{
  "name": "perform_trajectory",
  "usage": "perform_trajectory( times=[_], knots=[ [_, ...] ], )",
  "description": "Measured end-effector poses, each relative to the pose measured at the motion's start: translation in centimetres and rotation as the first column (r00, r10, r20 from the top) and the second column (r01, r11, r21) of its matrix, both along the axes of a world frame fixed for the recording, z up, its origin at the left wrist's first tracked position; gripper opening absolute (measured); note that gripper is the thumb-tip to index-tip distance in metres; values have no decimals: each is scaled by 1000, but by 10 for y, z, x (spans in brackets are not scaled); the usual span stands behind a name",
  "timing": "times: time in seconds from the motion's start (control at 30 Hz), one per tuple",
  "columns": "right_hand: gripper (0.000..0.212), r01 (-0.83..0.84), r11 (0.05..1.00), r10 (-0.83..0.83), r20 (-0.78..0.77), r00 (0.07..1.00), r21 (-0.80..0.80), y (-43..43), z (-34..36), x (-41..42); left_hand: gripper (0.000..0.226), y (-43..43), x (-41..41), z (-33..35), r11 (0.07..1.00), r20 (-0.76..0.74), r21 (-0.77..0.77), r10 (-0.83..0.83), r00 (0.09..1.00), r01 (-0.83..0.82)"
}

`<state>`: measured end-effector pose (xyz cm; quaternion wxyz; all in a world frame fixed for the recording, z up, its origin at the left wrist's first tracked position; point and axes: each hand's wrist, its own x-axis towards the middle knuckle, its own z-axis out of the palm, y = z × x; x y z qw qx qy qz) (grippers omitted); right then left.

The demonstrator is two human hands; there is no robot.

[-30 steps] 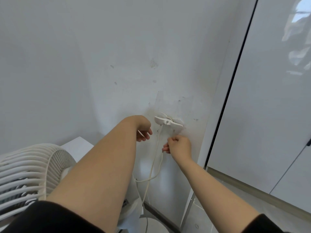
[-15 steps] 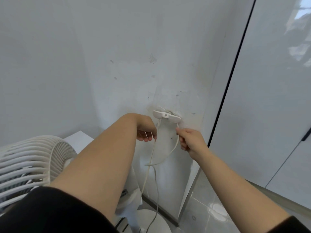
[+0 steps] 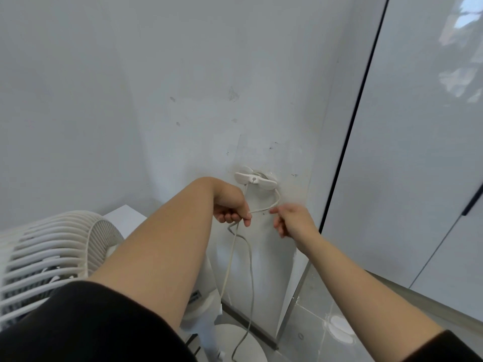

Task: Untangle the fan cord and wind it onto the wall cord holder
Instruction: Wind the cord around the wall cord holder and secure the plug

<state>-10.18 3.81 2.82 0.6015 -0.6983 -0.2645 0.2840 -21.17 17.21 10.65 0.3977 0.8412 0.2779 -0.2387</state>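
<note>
Head view: L hand (image 3: 230, 209) pinches cord (image 3: 230, 259) under holder (image 3: 254, 180), R hand (image 3: 295, 222) fingers unclear, fan (image 3: 47, 252) behind L arm.

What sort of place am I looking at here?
Probably a corner of a home: a white fan, a cord holder stuck on a scuffed painted wall, and a grey tiled floor beside glossy doors.

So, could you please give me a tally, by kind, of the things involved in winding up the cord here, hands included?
hands, the left hand and the right hand: 2
fan: 1
cord: 1
wall cord holder: 1
total: 5
</note>
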Motion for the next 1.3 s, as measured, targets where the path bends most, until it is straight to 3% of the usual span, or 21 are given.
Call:
perform_trajectory(
  times=[0.07,0.13,0.3,0.4,0.53,0.7,0.87,1.0,1.07,1.17,1.23,1.3],
  knots=[
    [38,-164,954,214,185,959,-249,-2,-13,-3,25,0,-2,3,999,32,-40,18,999,-17],
    [48,-288,867,404,232,885,-407,-1,-24,-9,25,-1,-2,6,995,66,-101,28,997,-21],
    [46,-386,855,486,277,829,-348,7,-29,-23,26,-4,0,8,984,117,-175,58,991,-37],
    [45,-482,801,569,202,797,-355,9,-22,-27,25,-3,-1,9,980,137,-192,83,987,-56],
    [16,-590,723,660,104,744,-360,10,-14,-34,22,-2,-4,11,979,171,-187,118,978,-85],
    [19,-407,857,494,278,824,-316,20,-22,-48,21,-4,-4,12,980,214,-149,160,964,-129],
    [10,-279,930,340,274,900,-238,18,-23,-60,20,-2,-4,13,974,286,-113,220,933,-195],
    [70,-137,968,208,364,908,-210,17,-24,-76,17,-1,-4,14,969,326,-123,245,913,-216],
    [77,-64,984,132,443,887,-166,15,-25,-81,15,0,-3,14,961,359,-140,272,893,-237],
    [41,-44,986,126,559,820,-158,15,-26,-83,13,1,-2,14,959,387,-135,284,878,-250],
    [15,-62,986,135,521,843,-155,18,-25,-79,12,2,-3,13,961,397,-125,277,875,-247],
    [6,-57,989,118,494,861,-137,20,-20,-72,10,3,-4,14,958,429,-133,287,856,-255]
  ],
)
